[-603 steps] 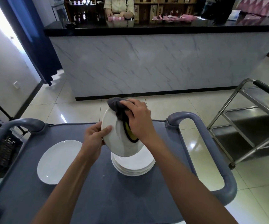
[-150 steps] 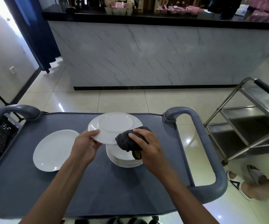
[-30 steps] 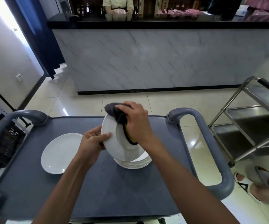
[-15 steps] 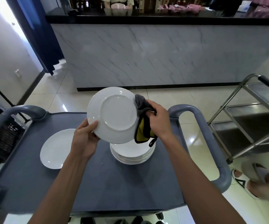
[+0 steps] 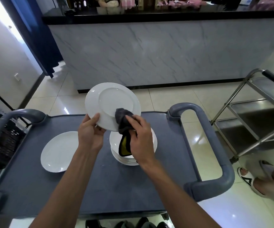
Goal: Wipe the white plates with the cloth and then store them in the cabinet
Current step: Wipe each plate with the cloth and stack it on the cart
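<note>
My left hand [image 5: 90, 134] grips the near rim of a white plate [image 5: 110, 102], held tilted above the cart with its underside facing me. My right hand [image 5: 139, 137] holds a grey and yellow cloth [image 5: 123, 127] bunched against the plate's lower right underside. Below them a stack of white plates [image 5: 152, 145] rests on the grey cart top [image 5: 100, 186]. A single white plate [image 5: 59, 151] lies flat on the cart to the left.
The cart has grey loop handles at right [image 5: 215, 162] and left [image 5: 18, 114]. A steel trolley [image 5: 256, 112] stands to the right, with a person's sandalled foot [image 5: 251, 178] near it. A marble-fronted counter [image 5: 149, 55] stands ahead. A black crate [image 5: 3, 142] sits at left.
The plate has been turned from face toward me to underside up. My right hand has brought the cloth from beside the rim onto the plate's underside.
</note>
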### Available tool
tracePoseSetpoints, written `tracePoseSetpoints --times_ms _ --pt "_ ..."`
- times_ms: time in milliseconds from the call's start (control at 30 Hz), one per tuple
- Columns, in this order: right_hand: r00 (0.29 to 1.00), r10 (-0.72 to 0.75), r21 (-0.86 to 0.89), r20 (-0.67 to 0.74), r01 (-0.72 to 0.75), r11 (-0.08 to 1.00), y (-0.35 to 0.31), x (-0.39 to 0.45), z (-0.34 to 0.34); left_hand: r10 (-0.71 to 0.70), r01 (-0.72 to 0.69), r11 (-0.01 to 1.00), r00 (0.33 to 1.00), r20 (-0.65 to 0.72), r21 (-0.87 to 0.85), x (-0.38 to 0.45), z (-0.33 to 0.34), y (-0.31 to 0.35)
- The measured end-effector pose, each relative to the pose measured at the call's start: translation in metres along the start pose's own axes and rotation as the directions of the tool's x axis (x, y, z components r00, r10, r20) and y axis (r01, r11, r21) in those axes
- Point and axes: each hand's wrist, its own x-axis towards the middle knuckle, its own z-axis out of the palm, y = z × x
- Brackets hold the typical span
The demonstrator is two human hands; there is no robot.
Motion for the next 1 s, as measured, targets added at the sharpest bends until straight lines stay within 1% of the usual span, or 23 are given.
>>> tracePoseSetpoints --times_ms 67,133,200,300,400,467,533,567,600,633,700,733,767,800,900,1000 --pt "0.999 -0.031 -0.002 0.029 0.031 1.0 0.0 -0.005 0.002 0.002 -0.002 1.0 1.0 -0.008 0.017 0.001 -0.002 0.002" --pt "0.999 -0.027 0.036 0.042 0.025 0.999 0.001 -0.01 0.0 0.006 -0.005 0.998 1.0 -0.005 0.057 0.002 -0.004 0.003" --pt "1.0 -0.008 0.081 0.01 0.007 0.997 0.004 -0.013 -0.005 0.011 -0.01 0.995 1.0 -0.008 0.102 0.003 -0.006 0.004" --pt "1.0 0.002 0.093 -0.024 0.0 0.996 0.009 -0.013 -0.017 0.036 -0.033 0.982 0.999 -0.011 0.185 0.004 -0.007 0.004" --pt "0.999 0.019 0.071 -0.045 -0.016 0.997 0.015 -0.006 -0.031 0.138 -0.141 0.931 0.99 0.032 0.336 0.003 -0.006 0.001" --pt "0.998 0.023 0.054 -0.065 -0.02 0.998 0.02 -0.001 -0.041 0.221 -0.232 0.874 0.972 0.077 0.427 0.002 -0.006 -0.001" --pt "0.995 0.023 0.036 -0.092 -0.02 0.999 0.025 0.004 -0.052 0.272 -0.303 0.811 0.953 0.136 0.5 0.001 -0.004 -0.002" --pt "0.994 0.025 0.029 -0.106 -0.022 0.999 0.027 0.006 -0.057 0.296 -0.343 0.767 0.939 0.175 0.543 0.001 -0.003 -0.002" --pt "0.992 0.028 0.021 -0.119 -0.026 0.999 0.03 0.008 -0.062 0.327 -0.395 0.693 0.918 0.225 0.603 0.002 -0.001 -0.003" --pt "0.991 0.031 0.01 -0.133 -0.03 1.0 0.032 0.01 -0.067 0.358 -0.454 0.581 0.888 0.29 0.675 0.002 0.001 -0.004" --pt "0.987 0.023 -0.019 -0.16 -0.026 0.999 0.035 0.013 -0.074 0.379 -0.548 0.287 0.818 0.432 0.786 0.003 0.006 -0.008" --pt "0.985 0.013 -0.033 -0.174 -0.019 0.999 0.036 0.013 -0.078 0.364 -0.576 0.16 0.789 0.494 0.802 0.002 0.009 -0.011" --pt "0.982 0.004 -0.043 -0.187 -0.013 0.999 0.037 0.013 -0.081 0.341 -0.605 0.068 0.761 0.551 0.794 0.001 0.013 -0.014" --pt "0.98 0.0 -0.05 -0.197 -0.01 0.999 0.039 0.013 -0.084 0.322 -0.64 0.0 0.727 0.606 0.768 0.0 0.016 -0.016" --pt "0.978 0.019 -0.042 -0.21 -0.029 0.999 0.043 0.011 -0.091 0.263 -0.732 -0.146 0.62 0.74 0.665 -0.001 0.02 -0.027" --pt "0.977 0.019 -0.045 -0.213 -0.029 0.999 0.047 0.007 -0.095 0.221 -0.754 -0.235 0.573 0.789 0.613 -0.001 0.015 -0.04"
